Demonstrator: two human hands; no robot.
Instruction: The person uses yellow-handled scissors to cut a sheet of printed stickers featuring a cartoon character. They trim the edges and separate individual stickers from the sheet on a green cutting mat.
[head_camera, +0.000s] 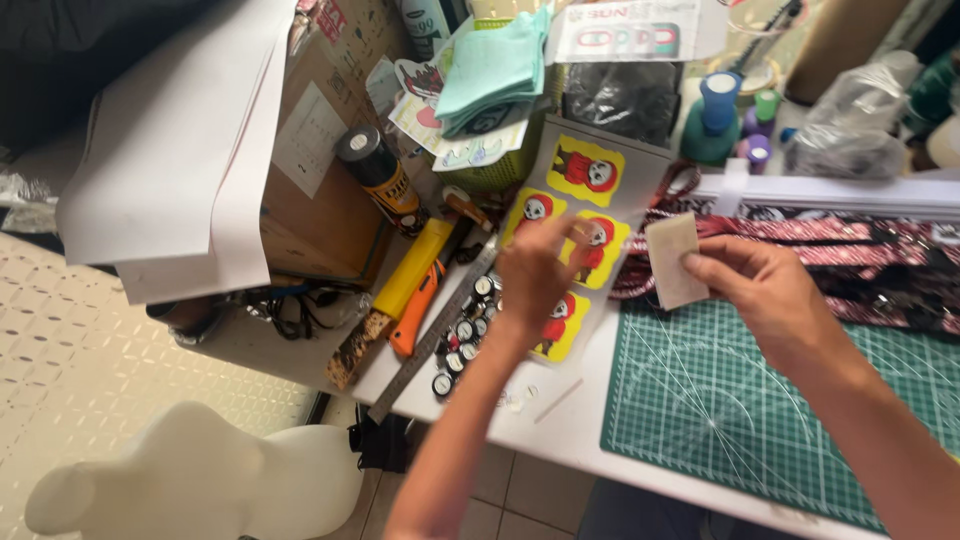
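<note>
White mannequin torso (200, 470) stands nearest, below the worktop (580, 420) edge; open room lies on the green cutting mat (720, 400). Right hand (770, 290) pinches a pale rectangular patch (672, 258); left hand (535, 270) fingers the sticker sheet (580, 200).

Matt green cutting mat (760, 400), glossy yellow sticker sheet (585, 180), brushed metal ruler (430, 340), folded teal cloth (495, 70)

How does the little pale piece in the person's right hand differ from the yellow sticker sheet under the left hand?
The pale piece is plain off-white; the sticker sheet carries yellow stickers with red-and-black figures. The pale piece is small and held up by the right hand; the sticker sheet is far larger and lies on the table, with the left hand over it. Both look flat and thin.
</note>
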